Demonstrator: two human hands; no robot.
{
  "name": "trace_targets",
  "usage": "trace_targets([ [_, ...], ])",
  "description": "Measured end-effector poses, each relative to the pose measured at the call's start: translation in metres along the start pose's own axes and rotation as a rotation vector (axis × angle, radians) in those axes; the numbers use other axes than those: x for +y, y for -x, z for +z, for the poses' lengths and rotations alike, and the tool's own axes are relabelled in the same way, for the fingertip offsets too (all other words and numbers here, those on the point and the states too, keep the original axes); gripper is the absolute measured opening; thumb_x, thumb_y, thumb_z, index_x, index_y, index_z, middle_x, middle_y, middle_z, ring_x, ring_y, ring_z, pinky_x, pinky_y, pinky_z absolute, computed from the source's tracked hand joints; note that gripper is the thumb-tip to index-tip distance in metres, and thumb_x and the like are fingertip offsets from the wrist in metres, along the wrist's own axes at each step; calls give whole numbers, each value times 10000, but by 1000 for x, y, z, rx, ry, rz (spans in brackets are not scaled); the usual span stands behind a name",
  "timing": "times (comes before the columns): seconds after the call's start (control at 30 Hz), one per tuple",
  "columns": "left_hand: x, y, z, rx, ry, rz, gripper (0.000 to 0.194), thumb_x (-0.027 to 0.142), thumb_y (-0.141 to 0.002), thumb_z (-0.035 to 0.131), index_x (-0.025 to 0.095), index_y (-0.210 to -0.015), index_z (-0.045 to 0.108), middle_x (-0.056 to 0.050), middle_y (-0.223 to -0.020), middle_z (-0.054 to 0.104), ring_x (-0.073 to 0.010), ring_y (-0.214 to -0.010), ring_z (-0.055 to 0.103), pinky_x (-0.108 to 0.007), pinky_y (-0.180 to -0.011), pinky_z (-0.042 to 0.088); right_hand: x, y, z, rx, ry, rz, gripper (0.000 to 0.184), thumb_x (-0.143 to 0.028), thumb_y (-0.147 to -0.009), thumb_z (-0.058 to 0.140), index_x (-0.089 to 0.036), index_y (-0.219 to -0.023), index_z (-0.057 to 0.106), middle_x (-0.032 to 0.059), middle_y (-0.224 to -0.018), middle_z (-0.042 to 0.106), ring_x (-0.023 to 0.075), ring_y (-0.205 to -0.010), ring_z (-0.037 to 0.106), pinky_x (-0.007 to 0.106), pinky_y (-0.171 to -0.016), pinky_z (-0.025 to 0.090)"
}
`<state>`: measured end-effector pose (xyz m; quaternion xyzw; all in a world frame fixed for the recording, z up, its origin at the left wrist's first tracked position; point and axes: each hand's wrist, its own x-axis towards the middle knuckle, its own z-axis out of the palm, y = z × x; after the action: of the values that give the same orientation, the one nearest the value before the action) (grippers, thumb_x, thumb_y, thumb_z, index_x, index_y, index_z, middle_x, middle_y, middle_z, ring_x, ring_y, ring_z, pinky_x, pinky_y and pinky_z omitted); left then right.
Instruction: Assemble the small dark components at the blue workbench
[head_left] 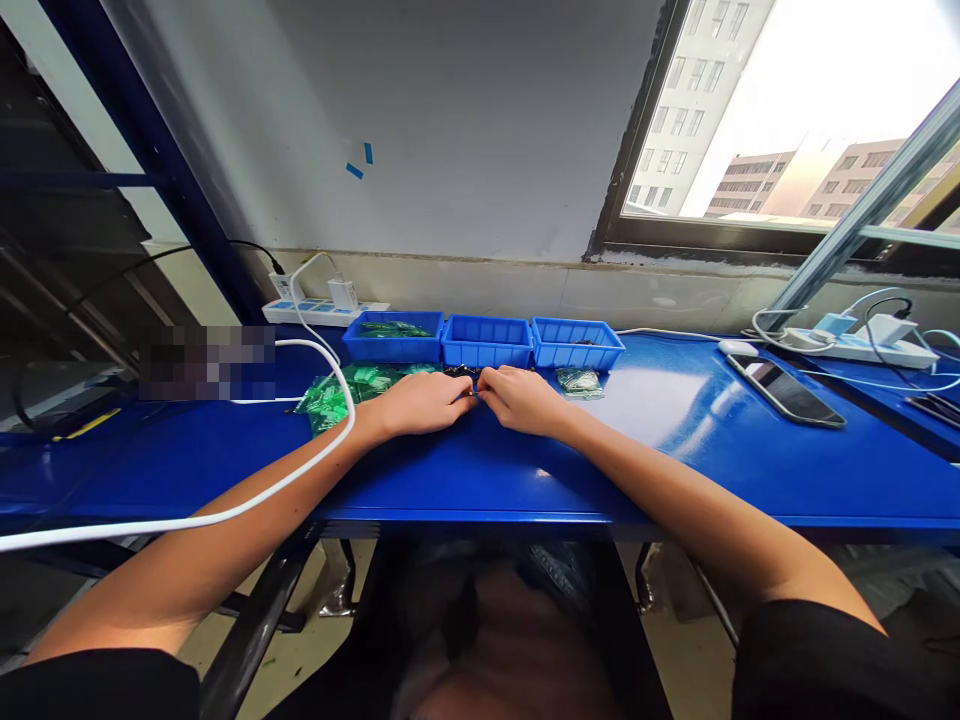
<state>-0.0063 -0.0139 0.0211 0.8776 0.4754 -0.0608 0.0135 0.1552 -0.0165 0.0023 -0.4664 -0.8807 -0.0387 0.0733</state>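
While the left hand (426, 402) and right hand (523, 400) meet over the blue table (480, 480), their fingertips are pinched on a small part (475, 392) between them, in front of the middle bin (487, 352). The part is presumably light, stiff and easily dropped; grip it lightly at opposite ends. Its pointing direction and long axis cannot be determined

Bins (487, 351) behind hands (424, 403); phone (785, 389) right

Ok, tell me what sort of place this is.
Likely a workshop or light assembly station: three blue plastic bins stand in a row on a blue metal-looking worktable, and bagged green parts lie in front of the leftmost one.
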Motion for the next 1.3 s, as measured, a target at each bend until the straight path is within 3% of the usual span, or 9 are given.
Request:
trace_targets([
  [0.37,-1,0,2,-4,-14,-4,356,385,-908,225,215,-967,532,-82,-980,666,-255,-905,628,-345,-753,467,1,-1,1,11,16,-33,237,-218,-932,344,-141,-922,568,85,-918,646,174,-895,582,249,-713,364],
  [0.7,-1,0,2,-21,7,-7,448,382,-905,167,194,-1115,515,-113,-1084,651,-290,-969,617,-390,-802,469,2,1,3,44,-55,-24,235,-217,-891,424,-143,-1100,500,66,-917,647,181,-899,588,257,-707,379],
  [1.3,0,0,1,-22,-13,15,393,408,-904,220,193,-1053,514,-103,-1047,655,-278,-943,622,-377,-788,478,2,-2,4,35,34,-57,235,-220,-930,343,-142,-919,564,77,-893,646,176,-865,586,253,-686,352],
])
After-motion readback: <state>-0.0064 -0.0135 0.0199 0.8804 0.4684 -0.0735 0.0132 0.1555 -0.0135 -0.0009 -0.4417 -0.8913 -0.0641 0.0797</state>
